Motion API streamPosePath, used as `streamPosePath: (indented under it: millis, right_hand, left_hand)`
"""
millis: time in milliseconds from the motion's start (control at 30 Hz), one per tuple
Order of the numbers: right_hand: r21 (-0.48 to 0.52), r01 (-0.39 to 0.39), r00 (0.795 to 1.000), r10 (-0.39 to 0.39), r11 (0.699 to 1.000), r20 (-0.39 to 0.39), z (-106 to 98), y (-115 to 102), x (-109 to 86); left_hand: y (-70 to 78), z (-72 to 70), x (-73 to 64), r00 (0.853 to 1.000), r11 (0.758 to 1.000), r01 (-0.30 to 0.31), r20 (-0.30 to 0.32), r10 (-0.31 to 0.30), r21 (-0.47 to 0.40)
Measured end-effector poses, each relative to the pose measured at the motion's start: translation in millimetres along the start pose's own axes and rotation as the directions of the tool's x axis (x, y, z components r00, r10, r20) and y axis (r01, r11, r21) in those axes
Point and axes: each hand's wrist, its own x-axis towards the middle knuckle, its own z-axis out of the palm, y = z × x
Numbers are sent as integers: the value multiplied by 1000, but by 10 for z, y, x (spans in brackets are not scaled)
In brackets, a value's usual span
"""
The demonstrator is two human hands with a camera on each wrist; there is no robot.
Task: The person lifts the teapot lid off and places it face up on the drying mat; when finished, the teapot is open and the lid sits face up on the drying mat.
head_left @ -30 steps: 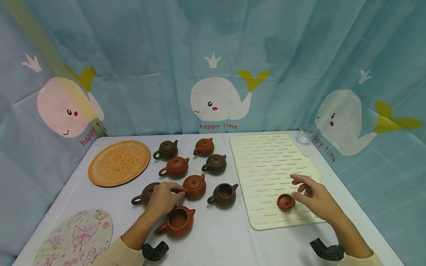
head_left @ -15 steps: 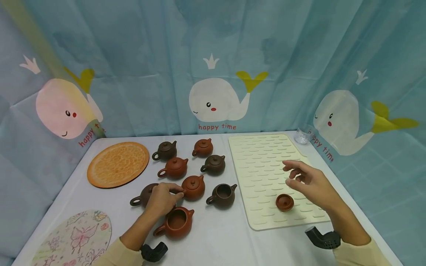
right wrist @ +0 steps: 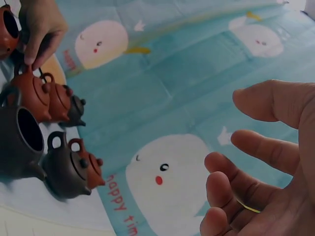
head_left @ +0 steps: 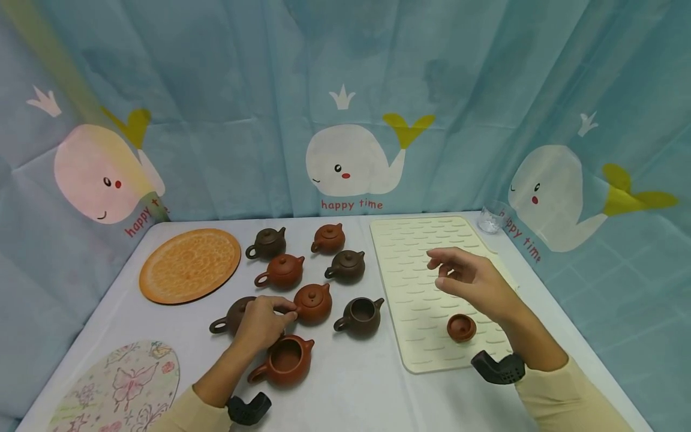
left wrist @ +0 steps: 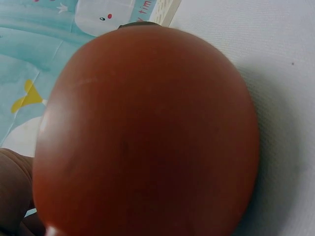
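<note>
My left hand [head_left: 263, 321] pinches the handle of a lidded reddish-brown teapot [head_left: 314, 304] standing on the table; the right wrist view shows finger and thumb on that handle. Just in front of this hand stands a lidless reddish-brown teapot [head_left: 291, 361]. A rounded reddish-brown teapot body [left wrist: 147, 128] fills most of the left wrist view. Partly behind the left hand is a dark brown teapot [head_left: 236, 316]. My right hand [head_left: 468, 281] hovers over the cream mat [head_left: 399, 282], fingers loosely bent and holding nothing. Below it, a small reddish-brown lid [head_left: 461, 329] lies on the mat.
A dark lidless teapot [head_left: 363, 317] stands between the held teapot and the mat. Several lidded teapots, including a dark one [head_left: 347, 266], stand farther back. A round orange-brown board [head_left: 190, 266] and a patterned round mat [head_left: 124, 390] lie left. A clear cup [head_left: 491, 219] is back right.
My right hand has moved up and left, away from beside the lid and over the mat. The left hand stays on the teapot handle, and the teapots stand where they were.
</note>
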Motion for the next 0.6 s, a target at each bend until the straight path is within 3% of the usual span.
streamPosePath:
  millis: [167, 433, 600]
  right_hand:
    - [59, -11, 1000, 10, 998, 17, 91, 33, 130]
    - [77, -86, 994, 81, 993, 72, 305, 73, 385]
    - [90, -97, 990, 86, 991, 113, 486, 131, 559]
  left_hand:
    - [-4, -5, 8, 1000, 1000, -6, 2, 6, 11]
    - [-10, -12, 7, 1000, 1000, -13, -2, 13, 20]
    - [-18, -5, 9, 1000, 1000, -19, -5, 19, 12]
